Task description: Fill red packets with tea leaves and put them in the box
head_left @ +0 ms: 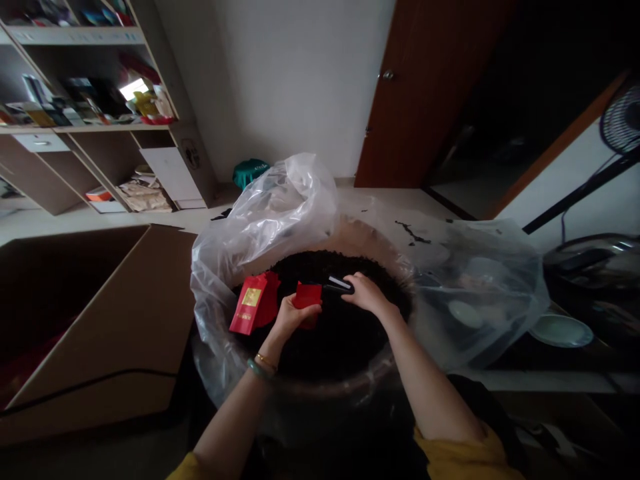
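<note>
My left hand [287, 320] pinches a small red packet [309, 295] with its top edge up. From the right, my right hand [369, 293] grips a black tool with a pale strip along it [341, 285]; its far end points at the packet, and I cannot make out its exact kind. Both hands are over a round tub lined with clear plastic [353, 237], which holds dark, loose, leaf-like material [345, 340]. On that material, left of my left hand, lies a fanned stack of red packets with gold print [255, 302].
An open cardboard box [125, 320] stands close on the left. The loose plastic liner [285, 193] bunches up behind the tub. On the right are a plastic sheet [480, 293], a pale dish [561, 331] and a fan [623, 120]. Shelves [80, 130] and a brown door [425, 93] are behind.
</note>
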### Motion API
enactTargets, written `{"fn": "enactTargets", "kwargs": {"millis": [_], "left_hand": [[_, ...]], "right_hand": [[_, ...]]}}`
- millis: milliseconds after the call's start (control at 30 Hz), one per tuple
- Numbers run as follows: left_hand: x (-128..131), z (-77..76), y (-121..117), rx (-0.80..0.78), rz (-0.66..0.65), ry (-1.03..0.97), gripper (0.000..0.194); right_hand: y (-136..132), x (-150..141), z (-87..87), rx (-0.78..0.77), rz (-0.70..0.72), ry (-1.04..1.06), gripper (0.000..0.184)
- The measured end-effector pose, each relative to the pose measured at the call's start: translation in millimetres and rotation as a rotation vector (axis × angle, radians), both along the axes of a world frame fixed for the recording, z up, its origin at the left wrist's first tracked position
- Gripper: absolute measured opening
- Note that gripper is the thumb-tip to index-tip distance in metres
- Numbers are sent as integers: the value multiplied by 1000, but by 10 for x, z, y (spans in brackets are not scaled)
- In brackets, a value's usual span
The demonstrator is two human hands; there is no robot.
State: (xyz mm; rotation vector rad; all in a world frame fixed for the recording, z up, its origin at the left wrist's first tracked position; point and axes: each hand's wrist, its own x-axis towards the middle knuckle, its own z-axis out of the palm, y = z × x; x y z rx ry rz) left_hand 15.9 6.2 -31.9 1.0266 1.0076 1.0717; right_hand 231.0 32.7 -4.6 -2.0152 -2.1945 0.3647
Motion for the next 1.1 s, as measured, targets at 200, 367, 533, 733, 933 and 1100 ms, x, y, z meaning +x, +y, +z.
{"fn": "enactTargets", "kwargs": {"millis": [200, 367, 533, 733, 933, 1100], "left_hand": [[4, -53, 5, 12, -6, 32, 47], [7, -55, -17, 63, -67, 51, 44], [4, -46, -24, 56, -84, 74, 42], [6, -29, -26, 45, -84, 64, 42], [3, -5, -30, 31, -86, 71, 40], [8, 12, -35, 39, -77, 58, 44]], "right_hand": [[-78, 130, 307, 208, 146, 406, 49], [-295, -252, 489, 102, 305, 445, 44], [-355, -453, 499, 129, 246, 386, 26], [-366, -484, 488, 140, 207, 310, 25], [-355, -442, 491, 114, 218, 356, 26], [-344, -369, 501, 48, 237, 368, 41]]}}
